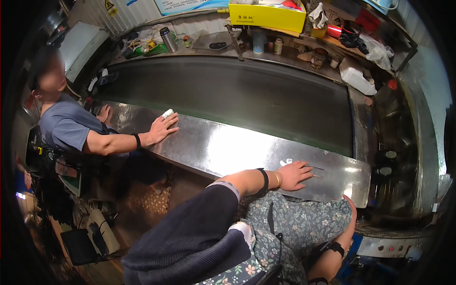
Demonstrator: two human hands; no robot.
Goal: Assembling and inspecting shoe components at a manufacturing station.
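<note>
A: Steel ledge (213, 147) runs across the middle, 9 to 4 o'clock. What's far left?

B: Co-worker (66, 126) at 9 o'clock, grey shirt, seated at the ledge's left end. One co-worker's palm (161, 128) lies flat on the steel, fingers apart, white tape on one fingertip, black band at the wrist. Their other hand is further left by the ledge's corner, partly hidden.

A: Behind the ledge?

B: Dark belt (228, 92), wide, w/ a dull sheen, curving from 10 to 3 o'clock. Past it a cluttered shelf: metal flask (167, 39) at 11 o'clock, yellow box (266, 16) at 12, glass jar (318, 57) approx 1 o'clock, white jug (358, 78) at 2.

A: Wearer's hands?

B: Left hand (294, 175) is right of centre, approx 4 o'clock. Dark sleeve comes up from the lower edge; black band & gold bangle at the wrist. Palm down on the steel near the ledge's right end, fingers loosely spread, white tape on one finger. It pinches nothing.

A: And the small stuff by it?

B: Thin metal pins (315, 167), two of them, lie on the steel at the fingertips' 3 o'clock side, one above the other. Touching the fingertips or just beside, can't tell.

A: Right hand?

B: Right hand (350, 209) is at 5 o'clock, below the ledge's edge, against the floral fabric (304, 223) on the lap. Black watch on the forearm. Fingers don't show, so spread or curled, can't tell.
</note>
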